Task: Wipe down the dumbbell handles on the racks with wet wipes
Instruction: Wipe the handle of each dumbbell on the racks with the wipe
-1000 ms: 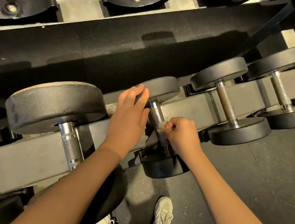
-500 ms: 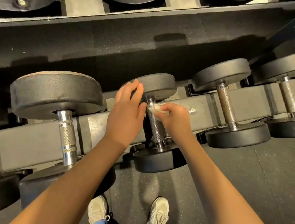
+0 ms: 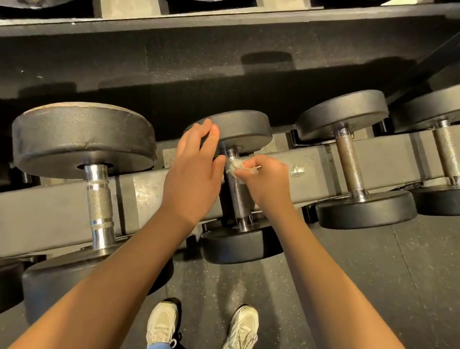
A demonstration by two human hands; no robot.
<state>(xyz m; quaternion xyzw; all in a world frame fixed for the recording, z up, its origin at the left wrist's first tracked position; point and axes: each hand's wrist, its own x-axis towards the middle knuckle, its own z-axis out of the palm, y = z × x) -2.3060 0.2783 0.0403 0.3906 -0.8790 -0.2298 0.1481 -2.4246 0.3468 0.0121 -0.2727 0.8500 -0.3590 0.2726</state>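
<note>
From the head camera, the right hand (image 3: 270, 184) pinches a crumpled wet wipe (image 3: 235, 168) against the upper end of the knurled handle (image 3: 237, 197) of the middle dumbbell (image 3: 242, 247) on the lower rack (image 3: 40, 212), while the left hand (image 3: 192, 178) rests with straight fingers on its far head (image 3: 244, 129).

A crumpled white wet wipe (image 3: 236, 167) lies against the upper end of the middle handle (image 3: 238, 200), knurled steel, just below the far black head (image 3: 247, 129). It crosses the grey rack rail (image 3: 41, 207) (so do its neighbours), between a shinier left handle (image 3: 99, 203) and a browner right handle (image 3: 349, 165).
</note>
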